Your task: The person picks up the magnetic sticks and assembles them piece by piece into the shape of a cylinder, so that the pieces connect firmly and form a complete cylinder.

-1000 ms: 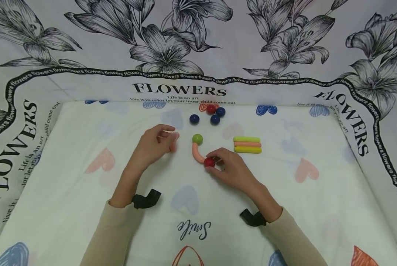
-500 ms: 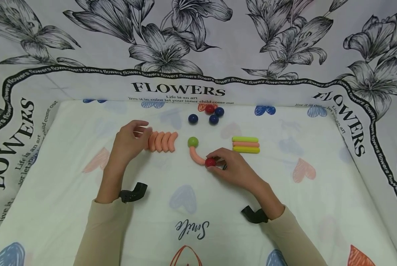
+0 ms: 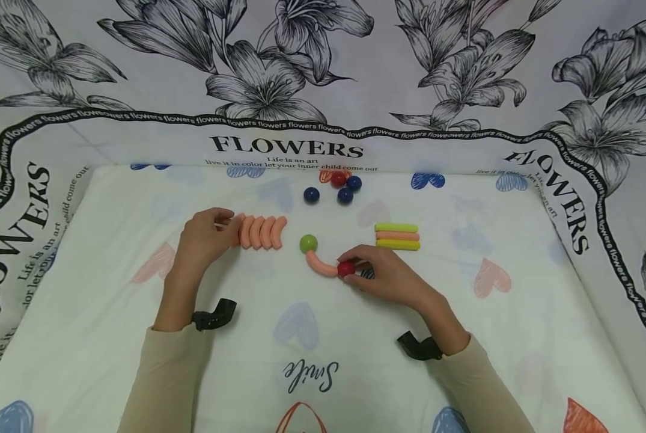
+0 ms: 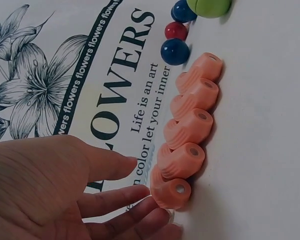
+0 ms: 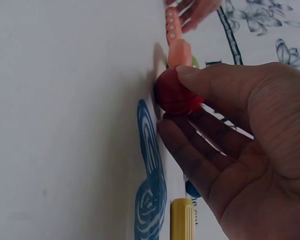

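My right hand pinches a red ball between thumb and fingers. The ball sits at one end of a curved orange piece, which has a green ball at its other end. In the right wrist view the thumb of that hand lies over the red ball. My left hand rests on the cloth with relaxed fingers. Its fingertips touch the left end of a row of several curved orange pieces. The left wrist view shows the left hand against the nearest piece.
Three blue balls and a red ball lie at the far edge of the white heart-print cloth. Three straight sticks, green, orange and yellow, lie side by side to the right. A flower-print sheet surrounds the cloth.
My left hand has slid left, uncovering the row of curved orange pieces. The curved piece with the green ball has swung, the green ball moving left and nearer. The right hand shifted slightly right.
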`<action>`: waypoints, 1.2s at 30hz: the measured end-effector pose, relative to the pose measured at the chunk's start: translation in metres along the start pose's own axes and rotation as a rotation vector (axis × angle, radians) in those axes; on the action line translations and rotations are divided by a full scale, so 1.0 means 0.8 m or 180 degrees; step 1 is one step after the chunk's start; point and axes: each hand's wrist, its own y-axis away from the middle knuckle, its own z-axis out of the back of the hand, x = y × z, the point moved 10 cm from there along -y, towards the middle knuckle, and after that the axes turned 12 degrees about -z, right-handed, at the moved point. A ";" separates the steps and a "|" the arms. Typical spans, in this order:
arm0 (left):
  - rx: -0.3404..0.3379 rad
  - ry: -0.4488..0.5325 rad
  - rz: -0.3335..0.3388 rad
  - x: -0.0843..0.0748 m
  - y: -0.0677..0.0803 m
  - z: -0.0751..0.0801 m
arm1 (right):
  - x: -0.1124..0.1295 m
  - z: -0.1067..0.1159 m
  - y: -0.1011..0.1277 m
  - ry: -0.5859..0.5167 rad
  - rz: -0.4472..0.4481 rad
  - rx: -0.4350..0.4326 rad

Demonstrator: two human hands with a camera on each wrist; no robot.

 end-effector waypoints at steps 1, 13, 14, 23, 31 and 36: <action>0.0008 -0.0019 0.0012 0.002 0.001 0.000 | 0.000 0.000 0.001 0.0006 -0.0005 0.0024; 0.0168 -0.0129 0.0026 0.009 0.001 -0.001 | -0.001 -0.004 -0.001 0.0079 0.0045 0.0029; 0.0165 -0.0128 0.0038 0.009 0.001 -0.002 | -0.001 -0.003 -0.001 0.0075 0.0042 0.0021; 0.0036 -0.0213 -0.0013 0.004 0.001 -0.002 | -0.004 0.000 -0.001 0.0096 0.0041 -0.0003; -0.0155 -0.0302 -0.0140 0.009 0.004 0.009 | -0.004 -0.003 -0.006 0.0051 0.0089 0.0070; -0.0166 -0.0240 -0.0218 0.006 -0.001 0.004 | -0.008 0.000 -0.002 0.0064 0.0054 0.0047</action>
